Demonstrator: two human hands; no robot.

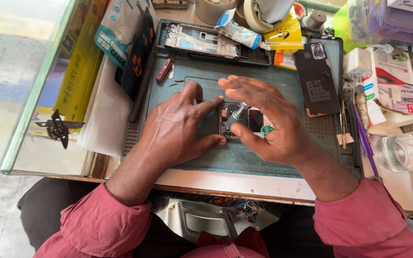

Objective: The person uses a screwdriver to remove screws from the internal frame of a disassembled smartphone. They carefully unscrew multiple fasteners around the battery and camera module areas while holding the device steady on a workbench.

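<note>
An opened phone (256, 120) with its insides showing lies on a teal work mat (273, 83) in the middle of the view. My left hand (178, 126) rests flat on the mat, its fingers pressing the phone's left edge. My right hand (268, 122) holds a small grey screwdriver (237, 114) upright over the phone's left part, thumb and fingers pinched around the handle. Much of the phone is hidden under both hands.
A phone frame (201, 40) lies at the mat's far edge and a black back cover (317, 79) at the right. Tape rolls (252, 12), a tube, tweezers (344, 126), a purple tool (365, 141), a clear bottle (407, 152), boxes and a glass pane (20, 71) crowd around.
</note>
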